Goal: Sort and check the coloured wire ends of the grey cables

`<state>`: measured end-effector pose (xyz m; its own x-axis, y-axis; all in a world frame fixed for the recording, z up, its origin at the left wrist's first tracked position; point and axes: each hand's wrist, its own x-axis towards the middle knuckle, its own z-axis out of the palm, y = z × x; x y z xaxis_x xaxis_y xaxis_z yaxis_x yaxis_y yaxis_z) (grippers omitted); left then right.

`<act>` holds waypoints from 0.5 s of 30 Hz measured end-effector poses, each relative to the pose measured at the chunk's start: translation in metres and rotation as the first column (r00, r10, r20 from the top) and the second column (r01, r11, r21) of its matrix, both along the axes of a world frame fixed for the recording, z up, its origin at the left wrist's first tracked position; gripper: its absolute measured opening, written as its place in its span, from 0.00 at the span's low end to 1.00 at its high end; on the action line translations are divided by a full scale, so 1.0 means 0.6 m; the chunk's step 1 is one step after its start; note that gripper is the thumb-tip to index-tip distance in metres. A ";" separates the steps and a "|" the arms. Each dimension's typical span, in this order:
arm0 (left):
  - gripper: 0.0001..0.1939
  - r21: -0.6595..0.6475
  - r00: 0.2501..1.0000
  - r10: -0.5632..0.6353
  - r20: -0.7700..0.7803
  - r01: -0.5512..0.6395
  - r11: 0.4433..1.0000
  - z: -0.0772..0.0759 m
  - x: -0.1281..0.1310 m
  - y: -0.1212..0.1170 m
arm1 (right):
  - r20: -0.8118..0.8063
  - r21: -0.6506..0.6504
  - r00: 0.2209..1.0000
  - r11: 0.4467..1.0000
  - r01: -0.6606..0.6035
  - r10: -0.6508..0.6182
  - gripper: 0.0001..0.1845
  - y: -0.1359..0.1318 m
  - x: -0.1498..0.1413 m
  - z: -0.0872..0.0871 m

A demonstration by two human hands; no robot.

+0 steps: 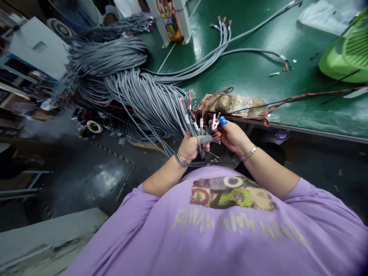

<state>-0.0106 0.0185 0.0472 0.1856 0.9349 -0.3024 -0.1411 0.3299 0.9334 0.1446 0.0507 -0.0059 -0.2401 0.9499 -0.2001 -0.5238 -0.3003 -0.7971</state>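
Note:
My left hand (189, 148) is closed around a grey multi-core cable (202, 151) near its end. A grey covering lies along the thumb side; I cannot tell whether it is a finger cover or cable jacket. Thin coloured wires (215, 137) fan out from the cable's end toward my right hand (234, 138). That hand's fingers are pinched at the wires, and its thumb wears a blue cover (223, 120). Just beyond both hands, other stripped cable ends (188, 111) show red, green and orange cores. A thick bundle of grey cables (149, 92) runs in from the left.
A green-topped table (301, 96) carries several loose grey cables (201, 63), a tape-wrapped block (244, 104) at its near edge and a green plastic basket (345, 57) at right. A white stand (186, 23) is at the back. Cable coils (94, 126) lie lower left.

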 end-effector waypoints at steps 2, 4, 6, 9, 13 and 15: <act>0.16 -0.005 1.000 0.009 0.007 -0.009 1.000 -0.001 0.003 0.004 | 0.080 0.111 0.982 0.981 0.160 -0.169 0.31 0.004 -0.007 -0.003; 0.16 -0.012 1.000 0.012 0.015 -0.012 1.000 -0.003 0.005 0.006 | 0.107 0.140 0.959 0.959 0.246 -0.262 0.33 0.008 -0.014 -0.006; 0.17 -0.021 1.000 0.006 0.016 -0.006 1.000 -0.005 0.008 0.008 | 0.049 0.075 0.980 0.979 0.188 -0.192 0.34 0.011 -0.020 -0.006; 0.18 -0.026 1.000 0.005 0.003 -0.005 1.000 -0.005 0.011 0.008 | -0.101 -0.037 0.994 0.999 0.040 -0.044 0.35 0.015 -0.027 -0.002; 0.16 -0.022 1.000 0.009 0.003 -0.009 1.000 -0.004 0.013 0.006 | -0.191 -0.076 0.980 0.996 0.039 -0.053 0.34 0.020 -0.032 0.002; 0.16 -0.022 1.000 0.005 -0.003 -0.005 1.000 -0.005 0.013 0.005 | -0.186 -0.083 0.980 0.995 0.056 -0.071 0.34 0.021 -0.034 0.003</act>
